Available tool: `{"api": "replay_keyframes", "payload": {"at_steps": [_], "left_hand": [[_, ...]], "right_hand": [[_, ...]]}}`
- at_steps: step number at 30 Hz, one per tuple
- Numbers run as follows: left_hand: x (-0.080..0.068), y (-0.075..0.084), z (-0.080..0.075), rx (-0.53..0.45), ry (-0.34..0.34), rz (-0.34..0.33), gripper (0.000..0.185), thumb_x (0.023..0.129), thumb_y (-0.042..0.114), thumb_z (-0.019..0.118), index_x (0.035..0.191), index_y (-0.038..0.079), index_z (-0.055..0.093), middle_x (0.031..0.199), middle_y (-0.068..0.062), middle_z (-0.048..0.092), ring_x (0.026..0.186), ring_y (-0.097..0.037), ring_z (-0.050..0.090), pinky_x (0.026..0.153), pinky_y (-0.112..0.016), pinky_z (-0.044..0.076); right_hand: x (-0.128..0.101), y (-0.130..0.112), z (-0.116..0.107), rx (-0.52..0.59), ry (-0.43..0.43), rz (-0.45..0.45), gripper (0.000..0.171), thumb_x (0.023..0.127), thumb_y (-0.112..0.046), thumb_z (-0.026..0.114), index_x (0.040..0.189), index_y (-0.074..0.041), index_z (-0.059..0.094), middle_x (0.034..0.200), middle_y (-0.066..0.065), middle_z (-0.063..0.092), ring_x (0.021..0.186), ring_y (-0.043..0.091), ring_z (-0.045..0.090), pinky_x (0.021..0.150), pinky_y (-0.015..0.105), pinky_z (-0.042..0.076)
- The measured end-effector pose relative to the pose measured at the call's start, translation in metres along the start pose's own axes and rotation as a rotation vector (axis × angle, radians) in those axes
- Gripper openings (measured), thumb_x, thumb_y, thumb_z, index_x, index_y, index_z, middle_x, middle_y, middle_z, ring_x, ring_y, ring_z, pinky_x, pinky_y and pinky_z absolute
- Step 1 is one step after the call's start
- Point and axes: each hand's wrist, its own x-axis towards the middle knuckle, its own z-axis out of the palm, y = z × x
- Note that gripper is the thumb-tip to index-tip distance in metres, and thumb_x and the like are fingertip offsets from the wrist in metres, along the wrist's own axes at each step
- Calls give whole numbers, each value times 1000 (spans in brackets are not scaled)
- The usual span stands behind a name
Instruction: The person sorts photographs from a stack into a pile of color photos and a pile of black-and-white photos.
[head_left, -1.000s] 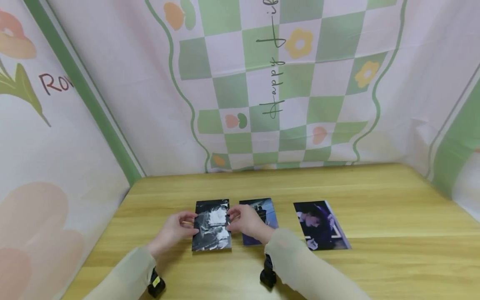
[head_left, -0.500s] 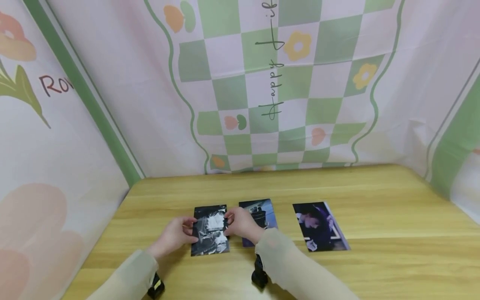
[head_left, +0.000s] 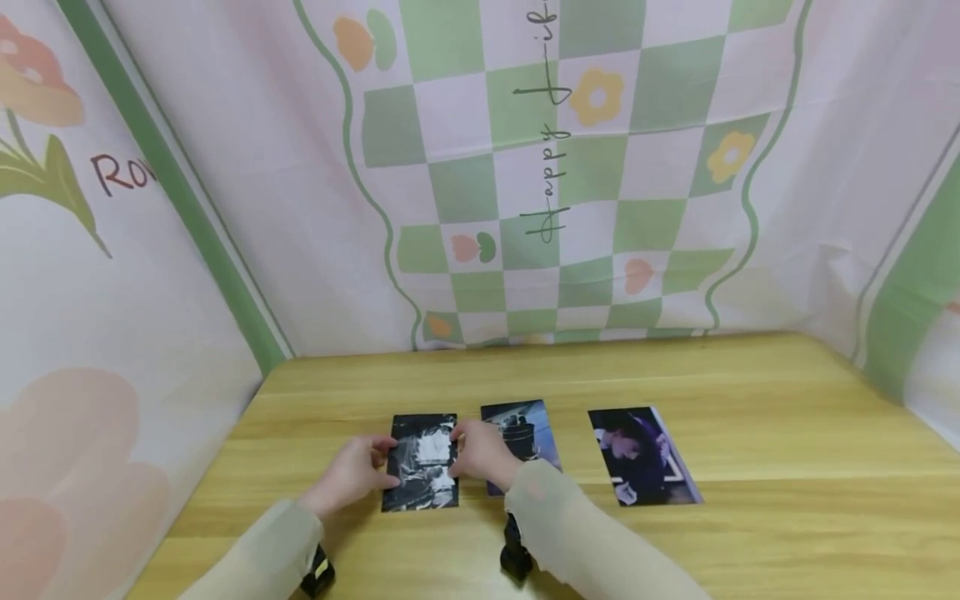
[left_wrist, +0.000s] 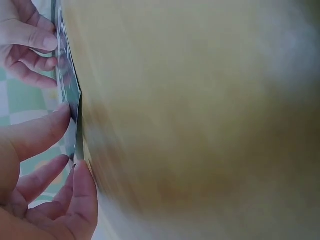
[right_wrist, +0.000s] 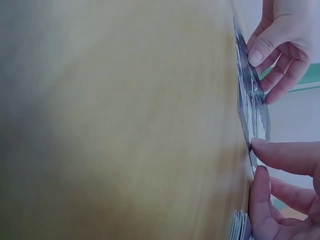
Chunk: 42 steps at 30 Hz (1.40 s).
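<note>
The left hand [head_left: 352, 472] and the right hand [head_left: 480, 454] are pinching the two long edges of a shiny black-and-white photo card [head_left: 422, 461], one on each side, so it is staying flat between them on the yellow wooden worktop [head_left: 750, 392].

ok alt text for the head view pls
Both hands, left hand and right hand, pinch the side edges of a black-and-white photo on a wooden table. Two darker photos lie to its right, before a green checked backdrop.
</note>
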Motion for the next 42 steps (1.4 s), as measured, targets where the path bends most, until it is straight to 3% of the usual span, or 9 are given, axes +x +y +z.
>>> {"api": "replay_keyframes", "payload": {"at_steps": [7, 22, 28, 34, 42], "left_hand": [[-1, 0, 2, 32, -26, -16, 45, 68, -5, 78, 111, -5, 63, 79, -5, 51, 68, -16, 43, 52, -23, 37], [-5, 2, -4, 47, -24, -26, 49, 68, -1, 79, 114, -3, 62, 97, -10, 61, 79, -18, 53, 68, -32, 52], [-6, 8, -9, 15, 9, -22, 48, 72, 0, 77, 117, -2, 61, 109, -15, 63, 90, -22, 61, 77, -36, 56], [-3, 19, -7, -69, 23, -12, 46, 74, 2, 76, 118, -1, 61, 112, -15, 62, 92, -23, 60, 70, -31, 56], [1, 33, 2, -161, 47, 35, 44, 76, 1, 75, 117, -2, 61, 111, -16, 63, 91, -22, 60, 70, -27, 56]], "right_hand": [[-1, 1, 1, 6, -10, 6, 42, 71, 0, 78, 110, 3, 62, 79, 6, 57, 64, 18, 49, 56, 31, 46], [1, 1, -10, 134, -32, -2, 42, 73, -2, 78, 111, 2, 61, 71, 3, 52, 58, 14, 44, 53, 26, 41], [1, -3, -20, 187, -38, 29, 43, 76, -5, 77, 116, 0, 60, 81, 6, 56, 65, 16, 50, 55, 27, 45], [-6, -2, -34, 250, -22, 8, 42, 78, -9, 75, 117, -5, 60, 97, 13, 59, 74, 18, 54, 57, 29, 47], [-15, 6, -51, 317, 24, -44, 41, 78, -7, 74, 117, -4, 61, 99, 15, 60, 77, 15, 55, 64, 30, 51]]}}
